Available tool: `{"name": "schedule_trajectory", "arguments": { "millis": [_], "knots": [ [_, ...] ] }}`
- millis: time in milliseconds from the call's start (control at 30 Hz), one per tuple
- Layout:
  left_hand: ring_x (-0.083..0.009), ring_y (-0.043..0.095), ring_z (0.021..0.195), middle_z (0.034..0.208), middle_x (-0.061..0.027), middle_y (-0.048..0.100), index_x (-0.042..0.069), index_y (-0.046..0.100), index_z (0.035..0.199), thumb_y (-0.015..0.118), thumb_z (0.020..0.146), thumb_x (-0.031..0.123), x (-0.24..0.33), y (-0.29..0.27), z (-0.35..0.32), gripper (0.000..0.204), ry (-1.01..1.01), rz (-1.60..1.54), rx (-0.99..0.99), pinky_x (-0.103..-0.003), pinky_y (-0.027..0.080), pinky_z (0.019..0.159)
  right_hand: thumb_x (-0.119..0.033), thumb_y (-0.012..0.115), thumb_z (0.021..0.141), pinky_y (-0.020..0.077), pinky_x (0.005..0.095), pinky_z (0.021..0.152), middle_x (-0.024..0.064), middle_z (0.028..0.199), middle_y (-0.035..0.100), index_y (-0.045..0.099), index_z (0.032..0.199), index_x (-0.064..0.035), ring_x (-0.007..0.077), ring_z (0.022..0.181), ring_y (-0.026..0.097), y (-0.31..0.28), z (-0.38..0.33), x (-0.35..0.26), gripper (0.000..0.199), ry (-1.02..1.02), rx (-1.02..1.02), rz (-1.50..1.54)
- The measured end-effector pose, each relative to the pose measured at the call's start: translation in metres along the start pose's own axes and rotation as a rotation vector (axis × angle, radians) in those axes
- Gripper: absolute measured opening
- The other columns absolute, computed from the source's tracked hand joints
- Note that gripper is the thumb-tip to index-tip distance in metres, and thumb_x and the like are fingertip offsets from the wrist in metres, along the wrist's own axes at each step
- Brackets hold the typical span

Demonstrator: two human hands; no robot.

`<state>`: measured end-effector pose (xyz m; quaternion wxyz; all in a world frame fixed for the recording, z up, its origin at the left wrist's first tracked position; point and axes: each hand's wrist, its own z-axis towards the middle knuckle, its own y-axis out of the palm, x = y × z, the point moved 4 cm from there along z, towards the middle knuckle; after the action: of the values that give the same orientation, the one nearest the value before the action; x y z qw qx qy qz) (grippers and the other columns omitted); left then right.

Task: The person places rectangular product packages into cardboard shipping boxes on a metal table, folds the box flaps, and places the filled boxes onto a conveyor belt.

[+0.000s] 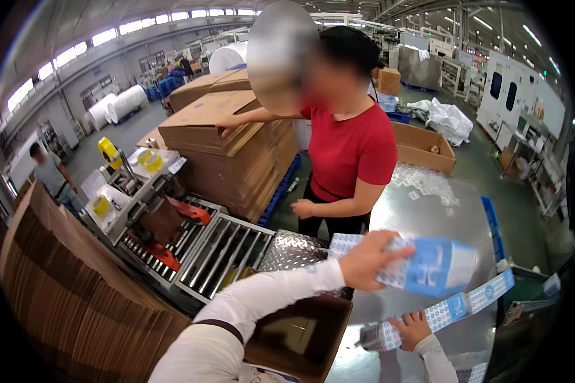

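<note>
Left hand grips blue-white pack; right hand — another pack.

Count, head view. Blue-and-white packs: 3, one in left hand, blurred; one long, under right hand, on tabletop; one at lower edge, partly cut off. Own hands: 2. Other people: 2, one in red shirt, one far left in grey. Yellow tape rolls: 4. Open cartons: 2, near and far. Flat cardboard stacks: 2 close by. White paper rolls: at least 3.
</note>
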<state>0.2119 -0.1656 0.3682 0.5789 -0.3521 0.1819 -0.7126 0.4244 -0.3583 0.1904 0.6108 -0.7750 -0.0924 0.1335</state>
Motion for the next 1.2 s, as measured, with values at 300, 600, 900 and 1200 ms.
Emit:
{"name": "schedule_trajectory", "arguments": {
  "millis": [300,600,900,1200],
  "knots": [
    [-0.0255,0.062,0.11,0.12,-0.0142,0.064,-0.002,0.056,0.126,0.079,0.076,0.002,0.008,-0.237,-0.135,0.055,-0.75,-1.017,0.153,-0.035,0.052,0.092,-0.044,0.063,0.087,0.0461,0.0478,0.098,0.0129,0.13,0.057,0.051,0.135,-0.0067,0.0309,0.117,0.055,0.023,-0.193,0.026,0.062,0.403,1.618,2.122],
    [-0.0437,0.052,0.113,0.123,-0.0239,0.053,0.019,0.052,0.138,0.076,0.076,0.039,0.004,-0.001,-0.36,0.069,-0.071,-0.206,-0.827,-0.046,0.048,0.093,-0.047,0.057,0.093,0.0416,0.0425,0.106,0.0111,0.133,0.058,0.048,0.139,-0.0067,0.0277,0.121,0.055,-0.052,0.006,-0.186,0.062,-0.259,1.311,1.973],
    [-0.0396,0.054,0.115,0.125,-0.0219,0.056,0.016,0.051,0.139,0.066,0.085,0.039,0.021,0.15,-0.414,0.061,-0.506,-0.273,-1.384,-0.045,0.045,0.097,-0.034,0.078,0.069,0.0366,0.0611,0.097,0.0237,0.138,0.041,0.022,0.153,-0.0408,0.0453,0.12,0.043,0.054,0.231,-0.297,0.101,0.2,0.004,0.227],
    [-0.0355,0.056,0.117,0.127,-0.02,0.058,0.013,0.049,0.14,0.056,0.094,0.04,0.001,0.175,-0.458,0.054,-0.61,-0.29,-1.537,-0.044,0.043,0.101,-0.019,0.069,0.083,0.0477,0.0405,0.095,0.0149,0.132,0.059,0.049,0.138,-0.0199,0.0333,0.117,0.059,0.172,0.294,-0.297,0.059,0.008,-0.382,0.692]
  ]
}}
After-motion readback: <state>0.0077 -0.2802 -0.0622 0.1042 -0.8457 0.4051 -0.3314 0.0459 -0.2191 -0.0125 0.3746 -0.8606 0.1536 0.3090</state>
